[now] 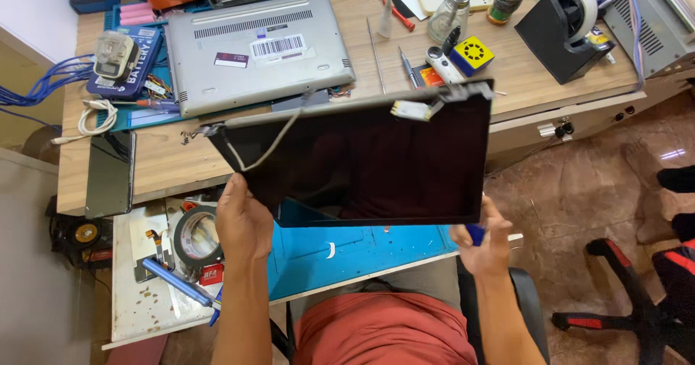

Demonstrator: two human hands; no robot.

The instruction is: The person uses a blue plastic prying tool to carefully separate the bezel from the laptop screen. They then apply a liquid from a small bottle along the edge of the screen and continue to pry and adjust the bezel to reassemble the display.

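Note:
I hold a detached laptop screen panel (376, 159), dark glass side up, tilted over the blue work mat (340, 253). My left hand (242, 220) grips its near left corner. My right hand (481, 242) holds the near right corner and also has a small blue tool (475, 234) in its fingers. A loose grey cable (271, 144) runs across the panel's top left, and a white connector tab (410, 109) sits by the hinge edge. The silver laptop base (260, 47) lies bottom up on the wooden desk (166, 162) behind.
A dark phone (110, 173) lies at the desk's left edge. A tape roll (197, 236) and blue-handled tool (174, 282) rest on a white tray. Screwdrivers, a glass bottle (447, 14), a tape dispenser (568, 25) and a battery pack (123, 61) crowd the desk. A chair base (637, 300) stands right.

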